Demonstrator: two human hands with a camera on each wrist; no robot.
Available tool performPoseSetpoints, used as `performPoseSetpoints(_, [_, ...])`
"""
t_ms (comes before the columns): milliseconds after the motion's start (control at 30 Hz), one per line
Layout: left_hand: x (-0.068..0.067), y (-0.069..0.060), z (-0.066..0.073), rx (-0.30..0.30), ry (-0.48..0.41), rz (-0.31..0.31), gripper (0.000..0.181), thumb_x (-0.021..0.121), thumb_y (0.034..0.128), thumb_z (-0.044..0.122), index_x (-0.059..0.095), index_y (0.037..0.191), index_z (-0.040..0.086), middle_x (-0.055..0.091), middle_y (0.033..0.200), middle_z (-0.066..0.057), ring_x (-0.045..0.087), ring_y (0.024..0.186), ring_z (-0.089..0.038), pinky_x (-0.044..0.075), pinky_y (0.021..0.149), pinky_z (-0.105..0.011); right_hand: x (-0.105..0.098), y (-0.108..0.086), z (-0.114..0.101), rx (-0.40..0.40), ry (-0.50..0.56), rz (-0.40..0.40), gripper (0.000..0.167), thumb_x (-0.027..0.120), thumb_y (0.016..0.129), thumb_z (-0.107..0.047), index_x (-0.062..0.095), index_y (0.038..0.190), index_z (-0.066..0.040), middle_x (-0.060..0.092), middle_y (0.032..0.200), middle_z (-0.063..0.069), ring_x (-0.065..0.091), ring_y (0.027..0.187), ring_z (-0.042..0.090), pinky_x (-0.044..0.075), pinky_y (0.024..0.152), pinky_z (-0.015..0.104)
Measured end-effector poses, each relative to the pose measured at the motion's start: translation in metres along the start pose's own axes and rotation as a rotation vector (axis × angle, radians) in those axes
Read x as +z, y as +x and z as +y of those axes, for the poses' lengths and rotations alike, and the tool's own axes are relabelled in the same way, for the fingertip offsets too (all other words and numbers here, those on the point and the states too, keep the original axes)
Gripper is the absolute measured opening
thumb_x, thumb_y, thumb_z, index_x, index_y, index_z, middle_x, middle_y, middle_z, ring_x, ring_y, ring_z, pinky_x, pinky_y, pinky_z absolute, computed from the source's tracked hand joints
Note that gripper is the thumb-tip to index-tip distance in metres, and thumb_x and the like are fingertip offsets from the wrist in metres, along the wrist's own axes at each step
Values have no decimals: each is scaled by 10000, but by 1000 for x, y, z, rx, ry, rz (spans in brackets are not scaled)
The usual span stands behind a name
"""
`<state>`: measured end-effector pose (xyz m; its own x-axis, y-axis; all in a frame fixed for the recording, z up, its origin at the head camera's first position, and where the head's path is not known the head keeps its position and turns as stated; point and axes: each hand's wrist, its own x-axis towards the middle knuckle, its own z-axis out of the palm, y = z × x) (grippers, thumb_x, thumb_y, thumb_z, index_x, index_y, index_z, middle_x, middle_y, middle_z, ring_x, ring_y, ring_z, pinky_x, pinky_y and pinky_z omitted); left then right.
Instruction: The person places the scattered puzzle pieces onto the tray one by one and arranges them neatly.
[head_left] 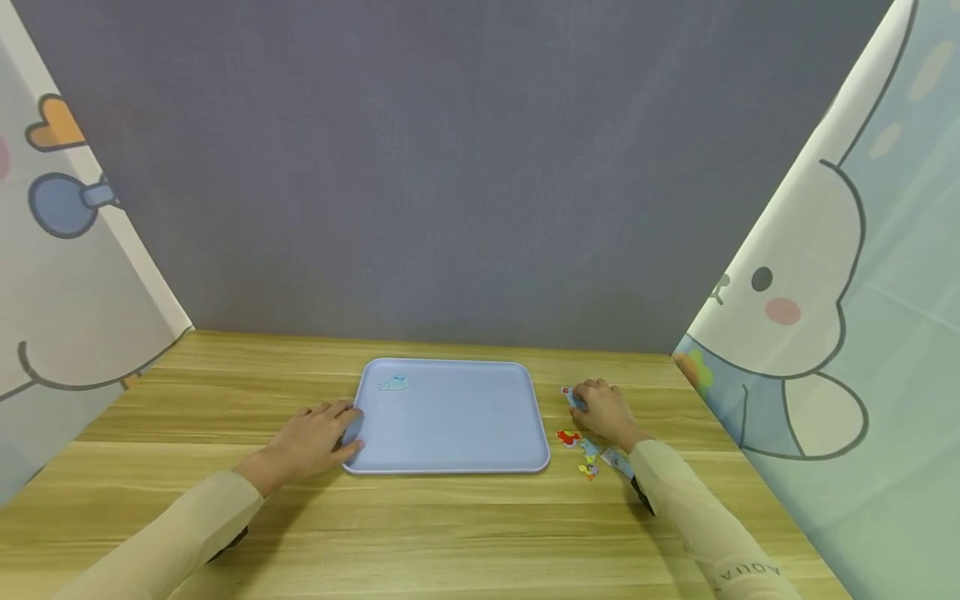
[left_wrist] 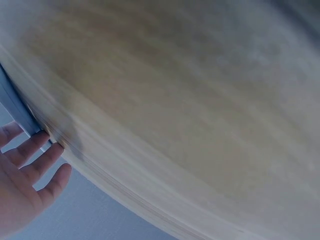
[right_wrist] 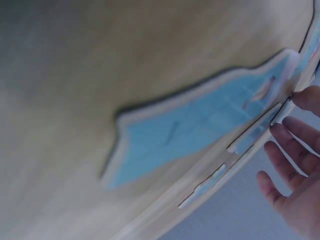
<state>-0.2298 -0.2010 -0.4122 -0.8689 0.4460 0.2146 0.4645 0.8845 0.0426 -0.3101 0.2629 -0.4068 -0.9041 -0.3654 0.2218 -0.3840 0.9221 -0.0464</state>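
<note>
A pale blue tray (head_left: pixel 457 417) lies on the wooden table, with a light blue flat puzzle piece (head_left: pixel 394 382) near its back left corner. My left hand (head_left: pixel 318 435) rests at the tray's left side, its fingers spread along the rim, as the left wrist view also shows. To the right of the tray, my right hand (head_left: pixel 603 410) is low over the table, its thumb and fingertips around a small blue puzzle piece with red (head_left: pixel 567 391). In the right wrist view that piece (right_wrist: pixel 281 111) shows between thumb and fingers, partly hidden by them.
Several loose pieces lie nearer me beside the tray: a red one (head_left: pixel 568 438), a yellow and purple one (head_left: pixel 588 472) and a blue one (head_left: pixel 617 462) by the right sleeve. A dark grey panel (head_left: pixel 435 183) stands behind the table, with printed cloth (head_left: pixel 847 333) at the sides.
</note>
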Motion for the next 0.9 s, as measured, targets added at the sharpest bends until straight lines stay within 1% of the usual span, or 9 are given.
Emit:
performPoseSetpoints(200, [-1, 0, 0, -7, -6, -3, 517, 584, 863, 402, 543, 1225, 35, 522, 1264, -204, 516, 1116, -418, 420, 850, -616, 1, 2, 0, 17, 24, 10, 255, 700, 784, -184, 654, 981, -29, 640, 943, 96, 572, 838, 252, 479, 734, 485])
performPoseSetpoints(400, [0, -1, -1, 0, 10, 7, 506, 579, 863, 407, 554, 1214, 42, 535, 1250, -199, 525, 1110, -406, 426, 849, -602, 0, 4, 0, 39, 34, -30, 266, 701, 776, -161, 651, 1001, -28, 631, 917, 90, 578, 853, 262, 475, 751, 507])
performPoseSetpoints(633, [2, -1, 0, 2, 4, 13, 514, 575, 863, 410, 551, 1219, 40, 529, 1258, -195, 518, 1120, -405, 427, 854, -594, -2, 8, -2, 64, 44, -43, 270, 694, 758, -137, 652, 998, -22, 624, 889, 87, 573, 835, 254, 487, 729, 471])
performPoseSetpoints(900, [-2, 0, 2, 8, 7, 4, 506, 590, 858, 396, 554, 1209, 33, 539, 1241, -198, 525, 1106, -408, 431, 843, -598, 0, 9, 0, 39, 53, -39, 299, 684, 716, -117, 655, 991, -5, 625, 886, 104, 569, 814, 255, 492, 694, 449])
